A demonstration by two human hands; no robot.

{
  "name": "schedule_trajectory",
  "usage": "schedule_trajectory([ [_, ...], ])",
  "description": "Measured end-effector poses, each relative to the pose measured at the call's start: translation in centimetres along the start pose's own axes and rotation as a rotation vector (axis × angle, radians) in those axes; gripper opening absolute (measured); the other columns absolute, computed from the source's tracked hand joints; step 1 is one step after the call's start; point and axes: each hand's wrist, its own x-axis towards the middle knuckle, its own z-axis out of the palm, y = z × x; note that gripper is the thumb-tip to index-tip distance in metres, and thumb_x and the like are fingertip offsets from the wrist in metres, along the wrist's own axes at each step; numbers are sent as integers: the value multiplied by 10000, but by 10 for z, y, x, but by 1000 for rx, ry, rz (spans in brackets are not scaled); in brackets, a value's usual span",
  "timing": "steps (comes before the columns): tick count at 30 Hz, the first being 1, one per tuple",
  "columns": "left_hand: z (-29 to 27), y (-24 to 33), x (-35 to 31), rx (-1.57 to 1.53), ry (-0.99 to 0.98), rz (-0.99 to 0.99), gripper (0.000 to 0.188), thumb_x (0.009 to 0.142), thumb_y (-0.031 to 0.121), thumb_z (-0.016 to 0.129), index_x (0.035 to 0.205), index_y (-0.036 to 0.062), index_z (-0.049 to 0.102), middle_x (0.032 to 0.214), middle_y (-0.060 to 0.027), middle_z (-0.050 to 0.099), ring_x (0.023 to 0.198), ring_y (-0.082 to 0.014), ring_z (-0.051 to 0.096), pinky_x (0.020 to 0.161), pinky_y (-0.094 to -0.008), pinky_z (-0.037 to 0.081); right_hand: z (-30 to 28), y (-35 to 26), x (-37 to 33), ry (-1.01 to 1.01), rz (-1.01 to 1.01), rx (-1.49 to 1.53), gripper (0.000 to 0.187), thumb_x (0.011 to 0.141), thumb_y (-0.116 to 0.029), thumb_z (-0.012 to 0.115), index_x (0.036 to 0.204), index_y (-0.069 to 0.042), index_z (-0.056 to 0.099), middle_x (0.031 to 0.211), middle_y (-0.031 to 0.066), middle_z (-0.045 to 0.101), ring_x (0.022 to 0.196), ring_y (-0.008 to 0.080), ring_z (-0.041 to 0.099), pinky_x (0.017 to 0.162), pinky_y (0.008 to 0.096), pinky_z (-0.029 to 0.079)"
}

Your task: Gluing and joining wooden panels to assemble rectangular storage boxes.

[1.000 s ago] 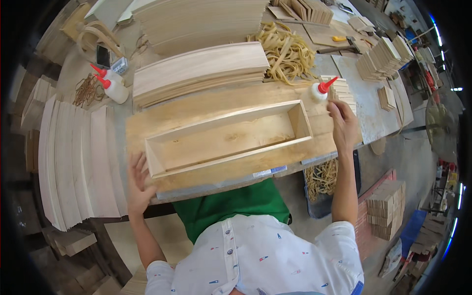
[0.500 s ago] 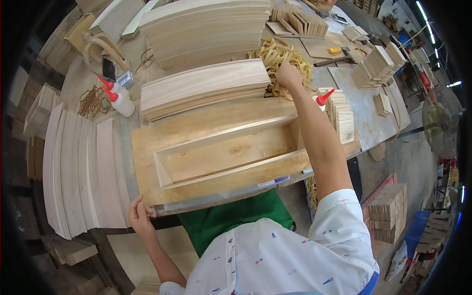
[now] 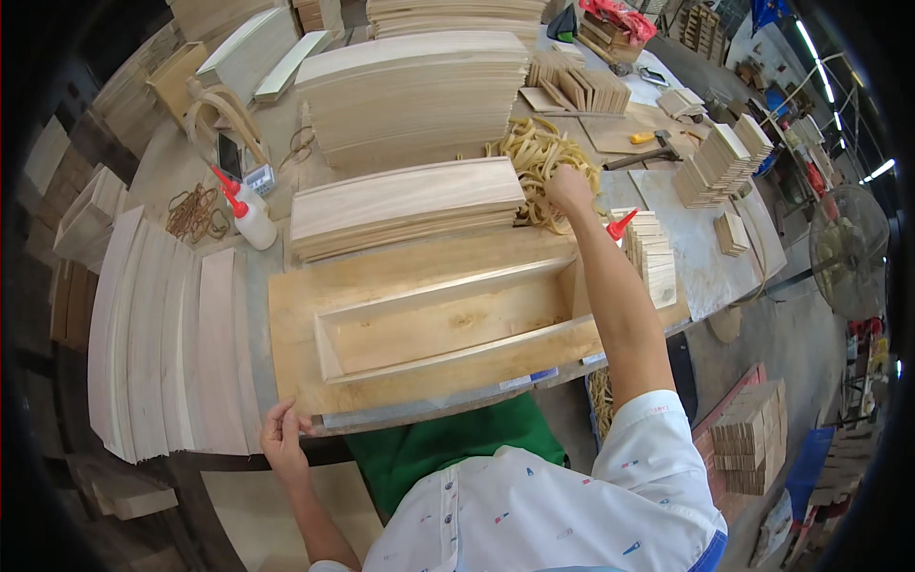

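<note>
My right hand (image 3: 570, 194) reaches across the table into a heap of yellowish rubber bands (image 3: 534, 153). Its fingers point down and close on some of the bands, their tips partly hidden. By the near left corner of a flat wooden board (image 3: 381, 396), my left hand (image 3: 284, 437) has its fingers loosely bent and apart, holding nothing. A long, shallow rectangular wooden frame (image 3: 448, 360) lies on this board, beside my right forearm. Behind it sits a low stack of thin wood panels (image 3: 405, 200).
Tall panel stacks (image 3: 410, 91) stand at the back, more panels (image 3: 172, 334) at the left. White glue bottles with red tips (image 3: 255, 227) stand at left; another red tip (image 3: 621, 224) rises by my right forearm, near small wood blocks (image 3: 653, 257). A hammer (image 3: 648, 154) lies far right.
The view has shifted, so the table sits slightly lower in it. My right hand has sunk deeper into the rubber bands, its fingers now turned downward. My left hand stays by the board's corner.
</note>
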Motion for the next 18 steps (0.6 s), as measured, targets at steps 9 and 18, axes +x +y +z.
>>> schedule_trajectory([
  [9, 20, 32, 2, -25, -41, 6, 173, 960, 69, 553, 1090, -25, 617, 765, -55, 602, 668, -109, 564, 621, -247, 485, -70, 5, -23, 53, -251, 369, 256, 822, -230, 637, 888, 18, 638, 808, 165, 686, 770, 266, 679, 687, 376, 520],
  [18, 151, 153, 23, 485, -364, 755, 402, 830, -49, 651, 1223, -8, 580, 1200, -141, 574, 1142, -194, 557, 968, -330, 442, -109, -27, -203, -865, -305, 1243, 128, 935, -148, 609, 991, -45, 557, 693, 47, 612, 530, 126, 597, 461, 250, 449],
])
